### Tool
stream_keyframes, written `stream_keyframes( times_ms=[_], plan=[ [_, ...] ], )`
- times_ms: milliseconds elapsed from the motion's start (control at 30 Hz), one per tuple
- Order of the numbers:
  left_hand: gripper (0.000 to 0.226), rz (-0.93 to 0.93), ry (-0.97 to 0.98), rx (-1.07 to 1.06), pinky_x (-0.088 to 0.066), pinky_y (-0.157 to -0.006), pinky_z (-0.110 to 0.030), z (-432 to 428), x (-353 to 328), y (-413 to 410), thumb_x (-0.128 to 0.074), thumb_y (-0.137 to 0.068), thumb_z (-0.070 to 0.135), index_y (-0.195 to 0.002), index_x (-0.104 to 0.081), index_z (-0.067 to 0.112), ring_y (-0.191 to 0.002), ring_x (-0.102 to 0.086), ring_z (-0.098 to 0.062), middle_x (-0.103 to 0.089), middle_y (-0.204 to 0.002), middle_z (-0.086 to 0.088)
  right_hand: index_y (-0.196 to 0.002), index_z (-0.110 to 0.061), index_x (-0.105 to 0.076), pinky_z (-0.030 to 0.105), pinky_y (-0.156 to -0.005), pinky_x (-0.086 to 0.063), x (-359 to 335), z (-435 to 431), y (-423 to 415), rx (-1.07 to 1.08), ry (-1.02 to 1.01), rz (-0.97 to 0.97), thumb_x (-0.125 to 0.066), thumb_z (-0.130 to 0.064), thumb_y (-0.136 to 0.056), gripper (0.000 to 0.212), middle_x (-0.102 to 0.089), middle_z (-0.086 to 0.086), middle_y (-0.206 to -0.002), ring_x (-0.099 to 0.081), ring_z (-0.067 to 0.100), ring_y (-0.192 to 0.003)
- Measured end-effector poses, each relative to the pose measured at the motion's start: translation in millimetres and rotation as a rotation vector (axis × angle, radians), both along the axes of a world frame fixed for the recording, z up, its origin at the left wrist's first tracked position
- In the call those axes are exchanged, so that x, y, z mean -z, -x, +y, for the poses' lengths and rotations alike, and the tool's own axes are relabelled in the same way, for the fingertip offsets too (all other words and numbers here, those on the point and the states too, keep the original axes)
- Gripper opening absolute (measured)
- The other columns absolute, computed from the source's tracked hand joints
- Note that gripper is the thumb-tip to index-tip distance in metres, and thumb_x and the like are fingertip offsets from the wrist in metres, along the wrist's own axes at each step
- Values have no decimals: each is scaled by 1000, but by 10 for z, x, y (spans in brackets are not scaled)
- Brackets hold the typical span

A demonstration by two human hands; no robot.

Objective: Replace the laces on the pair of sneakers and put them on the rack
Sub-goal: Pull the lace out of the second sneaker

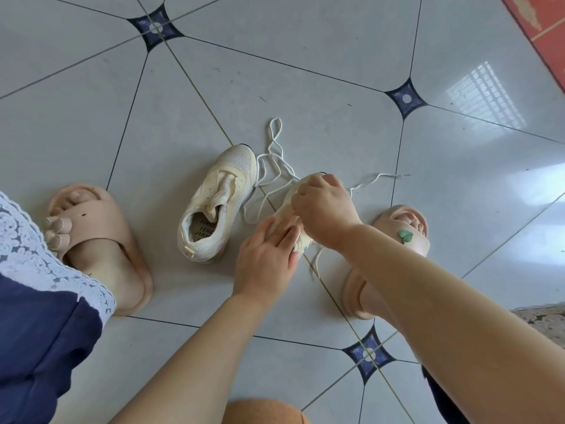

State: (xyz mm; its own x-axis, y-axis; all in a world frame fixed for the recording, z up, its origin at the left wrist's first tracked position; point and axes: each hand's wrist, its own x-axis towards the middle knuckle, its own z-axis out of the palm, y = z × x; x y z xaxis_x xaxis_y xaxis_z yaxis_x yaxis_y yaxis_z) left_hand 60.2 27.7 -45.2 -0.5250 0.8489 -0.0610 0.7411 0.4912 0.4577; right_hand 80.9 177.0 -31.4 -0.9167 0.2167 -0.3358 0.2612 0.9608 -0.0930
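Lacing one sneaker [303,241].
Left hand [265,255] presses it flat-fingered, right hand [324,206] pinches the lace [388,175]; next move's careful threading, I'd guess.

One wide-angle camera, worn on the head, looks steeply down at the glossy grey tiled floor [305,71] from close above. Both bare forearms run up from the lower edge, with the left hand [266,258] and right hand [324,206] near mid-frame. Tile joints bow slightly toward the frame's edges.
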Motion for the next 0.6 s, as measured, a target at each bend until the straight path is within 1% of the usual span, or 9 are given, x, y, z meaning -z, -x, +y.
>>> stream_keyframes(
  times_ms=[33, 100, 200, 267, 300, 367, 467, 533, 600],
  plan=[
    [38, 3, 1, -2, -55, -74, -44, -1, 10, 1, -72, -74, 15, -111, -66, 8, -109, -58, -34, -64, -118, -7, -89, -19, -63, 31, -87, -30, -6, 46, 3, 91, -4, 43, -48, -7, -79, 21, -60, -2, -95, -47, 23, -102],
    [37, -26, 15, -10, -53, -79, -45, -7, 28, 4, -69, -78, 16, -114, -64, 8, -113, -55, -33, -60, -125, -6, -83, -18, -62, 32, -77, -31, -11, 151, -29, 468, 73, 172, -50, -6, -77, 18, -61, 2, -95, -48, 26, -100],
    [38, -41, 26, -10, -54, -77, -43, 0, 20, -18, -68, -77, 17, -115, -64, 14, -111, -56, -31, -61, -124, 0, -78, -20, -56, 28, -65, -31, 4, 140, -172, 1103, 355, 302, -46, -6, -81, 17, -63, 4, -88, -51, 25, -89],
    [38, -34, 33, 1, -54, -75, -40, 2, 7, -30, -70, -75, 18, -113, -65, 18, -109, -57, -31, -63, -121, 3, -78, -15, -57, 29, -57, -32, 38, 41, -230, 1358, 515, 331, -47, -10, -85, 14, -62, 1, -75, -56, 26, -81],
    [37, -40, 37, -1, -53, -77, -41, 2, 9, -27, -69, -76, 19, -113, -65, 18, -111, -56, -32, -63, -121, 3, -80, -11, -58, 31, -58, -36, 46, 20, -240, 1319, 513, 281, -48, -10, -86, 12, -64, 3, -76, -59, 28, -83],
    [36, -51, 54, -10, -52, -81, -43, -14, 15, -10, -65, -80, 20, -116, -63, 16, -113, -53, -34, -61, -123, 1, -94, -11, -63, 32, -74, -42, 46, 65, -250, 1096, 410, 168, -53, -12, -86, 12, -65, 8, -97, -56, 31, -98],
    [36, -7, 62, 10, -53, -78, -43, -18, 15, 1, -69, -78, 20, -113, -65, 13, -110, -56, -34, -63, -120, -3, -122, -25, -58, 30, -90, -33, -52, 191, -199, 708, 335, 163, -62, -15, -84, 39, -56, 3, -118, -44, 26, -114],
    [38, 21, 46, 12, -54, -76, -43, 3, 8, 0, -73, -74, 18, -110, -67, 11, -106, -58, -34, -65, -117, -4, -123, -32, -57, 30, -96, -28, -88, 165, -137, 413, 252, 128, -64, -20, -83, 42, -53, -3, -124, -38, 22, -120],
    [37, 28, 35, 23, -54, -75, -41, 18, 2, -2, -72, -74, 18, -111, -66, 11, -105, -59, -33, -65, -117, -4, -116, -32, -63, 28, -99, -21, -68, 112, -95, 175, 146, 81, -61, -24, -85, 32, -53, -7, -124, -36, 19, -122]
  ],
)
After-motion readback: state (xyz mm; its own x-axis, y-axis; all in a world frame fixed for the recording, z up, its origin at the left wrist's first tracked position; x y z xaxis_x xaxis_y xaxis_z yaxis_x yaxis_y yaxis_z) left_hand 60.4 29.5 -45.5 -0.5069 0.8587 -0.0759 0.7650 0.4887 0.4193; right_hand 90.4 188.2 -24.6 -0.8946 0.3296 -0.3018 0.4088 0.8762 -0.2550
